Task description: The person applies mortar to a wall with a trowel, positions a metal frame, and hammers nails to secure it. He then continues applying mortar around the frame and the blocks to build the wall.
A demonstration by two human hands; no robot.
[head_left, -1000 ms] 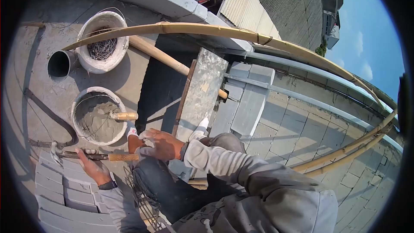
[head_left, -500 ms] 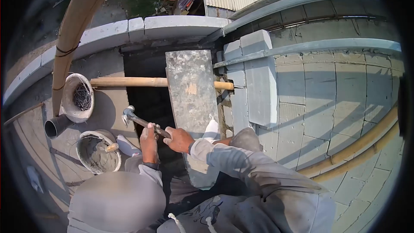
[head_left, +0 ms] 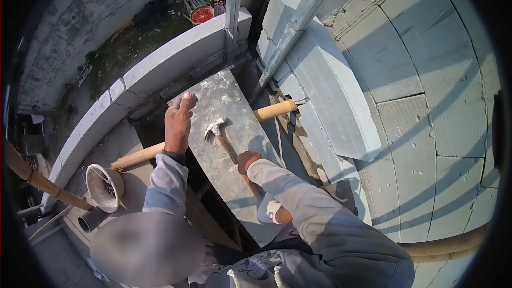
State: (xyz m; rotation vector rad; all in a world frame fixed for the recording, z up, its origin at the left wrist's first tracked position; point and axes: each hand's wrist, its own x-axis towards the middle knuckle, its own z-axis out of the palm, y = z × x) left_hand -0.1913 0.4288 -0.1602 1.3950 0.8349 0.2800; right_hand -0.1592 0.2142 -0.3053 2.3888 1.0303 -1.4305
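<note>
My right hand [head_left: 248, 162] is wrapped round the wooden handle of a claw hammer [head_left: 226, 146], whose metal head lies over the grey, mortar-stained board [head_left: 213, 101]. At the board's upper left edge is my left hand [head_left: 179, 122], its fingers pointing forward; it holds no tool that I can see. The board slants away from me across a bamboo pole [head_left: 274, 110], which shows on both sides of it.
At the left stands a white bucket [head_left: 105, 188] beside a dark pipe [head_left: 92, 220]. A low block wall [head_left: 160, 66] curves ahead. Light blocks [head_left: 336, 96] and a metal post [head_left: 290, 34] stand right. A dark opening lies under the board.
My left hand has left the hammer and reached forward to the board's edge. My right hand has carried the hammer over the board. The view has turned.
</note>
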